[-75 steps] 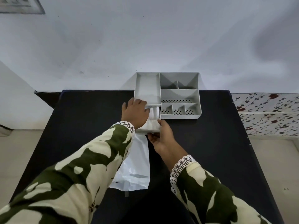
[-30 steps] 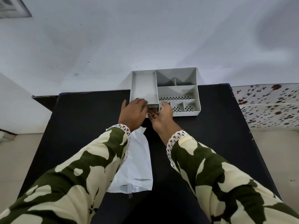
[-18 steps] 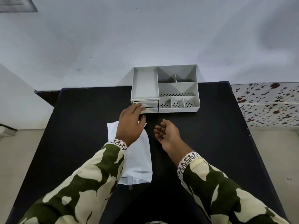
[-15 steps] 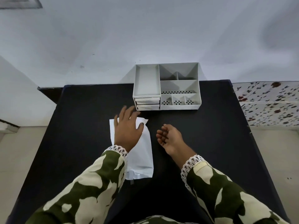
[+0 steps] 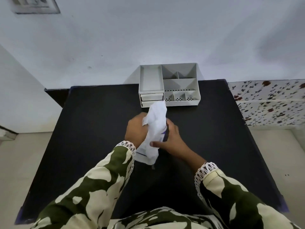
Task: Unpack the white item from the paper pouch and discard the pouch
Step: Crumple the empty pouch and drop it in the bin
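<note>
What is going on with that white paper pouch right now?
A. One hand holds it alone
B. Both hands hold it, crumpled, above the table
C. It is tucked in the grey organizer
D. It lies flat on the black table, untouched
B: the left hand and right hand both grip the crumpled pouch in front of the grey organizer.

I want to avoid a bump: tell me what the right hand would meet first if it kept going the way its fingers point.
The right hand points up-left, wrapped around the crumpled paper pouch, so that comes first, with the left hand directly behind it. The grey organizer lies farther off; depth is unclear.
</note>
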